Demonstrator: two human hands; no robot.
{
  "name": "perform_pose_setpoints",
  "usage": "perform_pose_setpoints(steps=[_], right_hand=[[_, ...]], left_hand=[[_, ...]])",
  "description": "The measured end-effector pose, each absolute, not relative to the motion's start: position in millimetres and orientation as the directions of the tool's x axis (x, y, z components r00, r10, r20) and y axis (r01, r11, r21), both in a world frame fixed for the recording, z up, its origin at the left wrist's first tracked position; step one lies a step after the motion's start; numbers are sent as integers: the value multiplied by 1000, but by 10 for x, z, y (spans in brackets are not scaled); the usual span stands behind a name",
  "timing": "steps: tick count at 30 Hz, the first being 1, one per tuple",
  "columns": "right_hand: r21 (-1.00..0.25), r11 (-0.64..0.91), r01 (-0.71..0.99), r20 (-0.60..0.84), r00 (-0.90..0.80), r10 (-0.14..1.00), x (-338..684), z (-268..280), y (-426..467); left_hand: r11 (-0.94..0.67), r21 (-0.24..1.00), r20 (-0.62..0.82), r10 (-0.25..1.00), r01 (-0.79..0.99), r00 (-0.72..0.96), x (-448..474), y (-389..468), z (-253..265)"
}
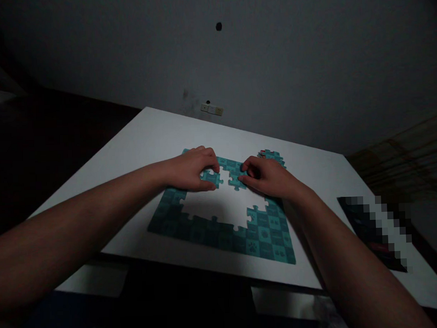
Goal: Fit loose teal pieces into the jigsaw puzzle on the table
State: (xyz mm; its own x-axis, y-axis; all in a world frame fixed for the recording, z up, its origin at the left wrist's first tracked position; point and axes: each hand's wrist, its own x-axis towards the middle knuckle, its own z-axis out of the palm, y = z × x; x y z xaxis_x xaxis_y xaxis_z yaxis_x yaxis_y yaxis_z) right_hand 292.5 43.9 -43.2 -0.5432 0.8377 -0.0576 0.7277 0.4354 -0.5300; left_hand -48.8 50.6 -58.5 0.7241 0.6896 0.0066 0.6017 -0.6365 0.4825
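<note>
A teal checkered jigsaw puzzle (202, 229) lies on the white table, its border joined and a gap in its middle. At the gap's upper left, my left hand (193, 168) is closed, with thumb and index finger around a teal puzzle piece (213, 178). My right hand (267, 175) is closed too, its thumb and curled fingers at a puzzle piece (236, 177) by the gap's upper right. Fingers partly cover both pieces, and I cannot tell whether these are locked into the border. Several loose pieces (271, 155) are piled just beyond my right hand.
The white table (128, 160) reaches to a grey wall with sockets (212, 109). On its right side lies a dark, partly pixelated flat item (360, 226). The table's front edge runs below the puzzle.
</note>
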Motion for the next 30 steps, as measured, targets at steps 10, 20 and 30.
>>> perform_pose_setpoints(steps=[10, 20, 30], right_hand=[[-470, 456, 756, -100, -558, 823, 2958, -328, 367], [-443, 479, 757, -90, -569, 817, 2991, -382, 365], [-512, 422, 748, -139, -558, 818, 3026, -380, 382]], left_hand=[[-604, 465, -36, 717, 647, 696, -477, 462, -489], [-629, 481, 40, 712, 611, 701, -499, 494, -567], [-639, 478, 49, 704, 603, 708, -499, 507, -586]])
